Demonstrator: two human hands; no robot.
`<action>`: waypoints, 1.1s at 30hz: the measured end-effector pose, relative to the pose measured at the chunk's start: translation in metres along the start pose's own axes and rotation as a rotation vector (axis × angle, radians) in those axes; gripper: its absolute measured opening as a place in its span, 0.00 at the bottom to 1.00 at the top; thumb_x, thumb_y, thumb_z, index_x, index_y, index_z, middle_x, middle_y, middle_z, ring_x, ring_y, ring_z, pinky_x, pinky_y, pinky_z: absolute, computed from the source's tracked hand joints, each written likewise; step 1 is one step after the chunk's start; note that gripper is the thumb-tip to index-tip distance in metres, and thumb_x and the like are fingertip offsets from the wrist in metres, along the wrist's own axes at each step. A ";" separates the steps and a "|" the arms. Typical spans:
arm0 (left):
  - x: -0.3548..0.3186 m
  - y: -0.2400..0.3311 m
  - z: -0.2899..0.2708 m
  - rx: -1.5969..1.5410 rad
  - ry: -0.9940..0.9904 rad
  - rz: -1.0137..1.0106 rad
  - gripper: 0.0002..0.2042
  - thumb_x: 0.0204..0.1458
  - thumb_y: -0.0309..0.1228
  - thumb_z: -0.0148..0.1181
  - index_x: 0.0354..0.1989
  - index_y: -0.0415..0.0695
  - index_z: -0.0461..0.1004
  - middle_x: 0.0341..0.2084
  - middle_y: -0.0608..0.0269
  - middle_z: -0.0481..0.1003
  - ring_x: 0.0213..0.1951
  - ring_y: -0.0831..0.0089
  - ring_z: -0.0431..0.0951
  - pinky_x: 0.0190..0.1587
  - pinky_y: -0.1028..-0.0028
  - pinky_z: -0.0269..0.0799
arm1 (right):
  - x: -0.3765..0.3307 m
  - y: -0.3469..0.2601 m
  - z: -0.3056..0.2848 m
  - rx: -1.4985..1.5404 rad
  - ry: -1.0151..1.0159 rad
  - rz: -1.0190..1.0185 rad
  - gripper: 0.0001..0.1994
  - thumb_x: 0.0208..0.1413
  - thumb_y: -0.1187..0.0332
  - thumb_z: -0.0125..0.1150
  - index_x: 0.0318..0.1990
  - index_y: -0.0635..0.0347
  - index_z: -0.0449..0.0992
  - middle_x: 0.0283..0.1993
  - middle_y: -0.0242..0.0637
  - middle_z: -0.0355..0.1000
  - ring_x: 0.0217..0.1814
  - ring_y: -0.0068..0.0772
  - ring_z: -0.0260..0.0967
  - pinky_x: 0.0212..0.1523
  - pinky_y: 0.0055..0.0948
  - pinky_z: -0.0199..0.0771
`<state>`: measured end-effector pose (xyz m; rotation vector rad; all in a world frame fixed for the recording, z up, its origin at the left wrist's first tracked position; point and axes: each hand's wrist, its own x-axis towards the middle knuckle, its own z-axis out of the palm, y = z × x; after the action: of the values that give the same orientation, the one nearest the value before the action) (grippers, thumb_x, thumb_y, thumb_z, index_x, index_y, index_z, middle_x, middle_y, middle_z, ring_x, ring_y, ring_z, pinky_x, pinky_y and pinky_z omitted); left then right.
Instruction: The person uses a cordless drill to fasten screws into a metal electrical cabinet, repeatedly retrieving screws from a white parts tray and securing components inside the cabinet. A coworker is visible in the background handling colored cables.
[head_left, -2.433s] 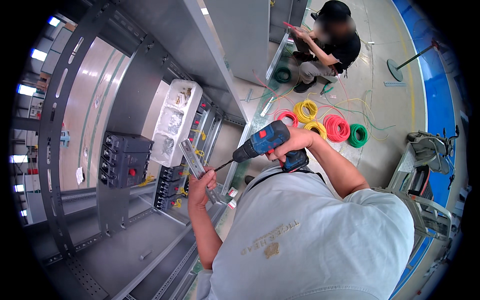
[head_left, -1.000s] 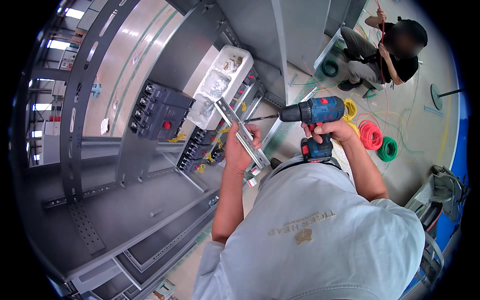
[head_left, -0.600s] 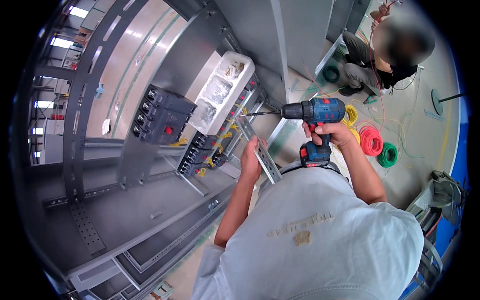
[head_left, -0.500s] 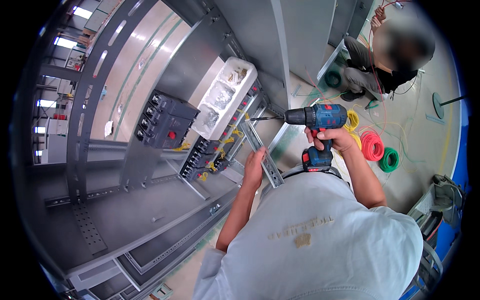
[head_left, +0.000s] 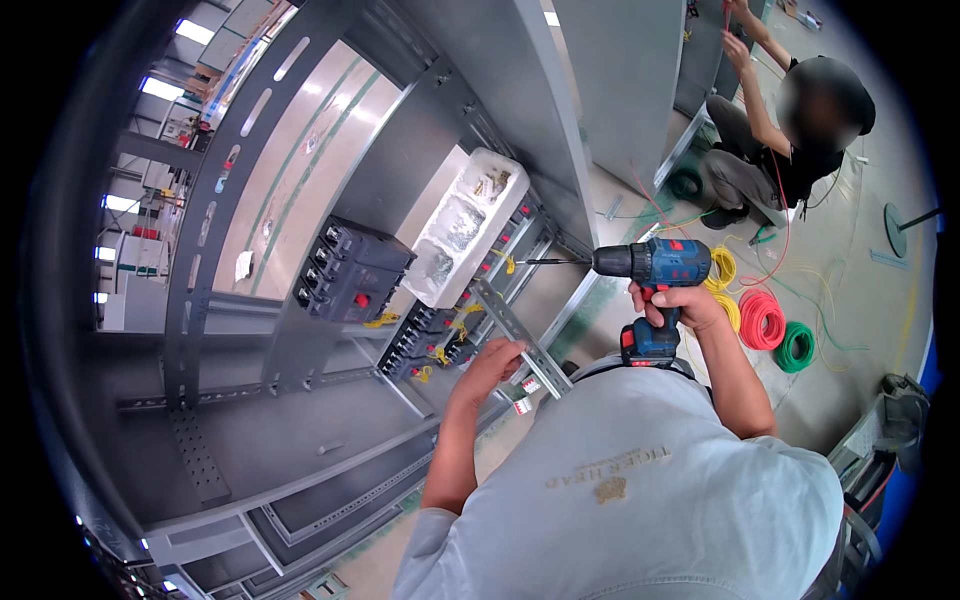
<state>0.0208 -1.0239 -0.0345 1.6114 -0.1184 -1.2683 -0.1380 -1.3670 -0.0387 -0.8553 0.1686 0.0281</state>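
Tilted lower than before, the slotted metal rail (head_left: pixel 534 352) now stands apart from the drill bit (head_left: pixel 545 262). Left to right: a dark breaker (head_left: pixel 350 278) sits inside the cabinet (head_left: pixel 275 425); the left hand (head_left: pixel 485 370) pinches the rail by the cabinet's edge; the right hand (head_left: pixel 692 304) grips a blue cordless drill (head_left: pixel 668 262); red and green wire coils (head_left: pixel 762 320) lie beyond.

R hand (head_left: pixel 690 303) w/ blue drill (head_left: pixel 672 262); L hand (head_left: pixel 487 370) w/ slotted mtl rail (head_left: pixel 512 325).
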 end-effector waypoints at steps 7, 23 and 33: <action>0.054 0.074 0.001 0.126 0.404 0.301 0.14 0.61 0.41 0.62 0.29 0.43 0.76 0.16 0.79 0.61 0.18 0.87 0.57 0.21 0.78 0.49 | -0.008 -0.018 -0.018 0.033 -0.035 -0.031 0.23 0.43 0.68 0.69 0.48 0.71 0.76 0.36 0.46 0.78 0.21 0.30 0.72 0.28 0.26 0.74; 0.147 0.195 -0.060 -0.697 0.473 0.755 0.19 0.66 0.41 0.58 0.50 0.35 0.73 0.14 0.78 0.49 0.16 0.86 0.49 0.19 0.80 0.44 | -0.007 -0.043 -0.024 0.021 -0.045 -0.042 0.24 0.41 0.68 0.70 0.48 0.71 0.76 0.35 0.47 0.77 0.19 0.31 0.71 0.23 0.27 0.74; 0.155 0.214 -0.067 -0.716 0.521 0.620 0.19 0.65 0.42 0.60 0.50 0.35 0.75 0.14 0.79 0.46 0.15 0.86 0.45 0.18 0.79 0.41 | 0.029 -0.032 0.013 -0.020 -0.070 -0.070 0.24 0.44 0.66 0.70 0.50 0.68 0.75 0.37 0.43 0.78 0.23 0.28 0.72 0.29 0.26 0.74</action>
<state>0.2425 -1.1740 0.0175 1.0903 0.1437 -0.3184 -0.1041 -1.3795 -0.0109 -0.8786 0.0730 -0.0064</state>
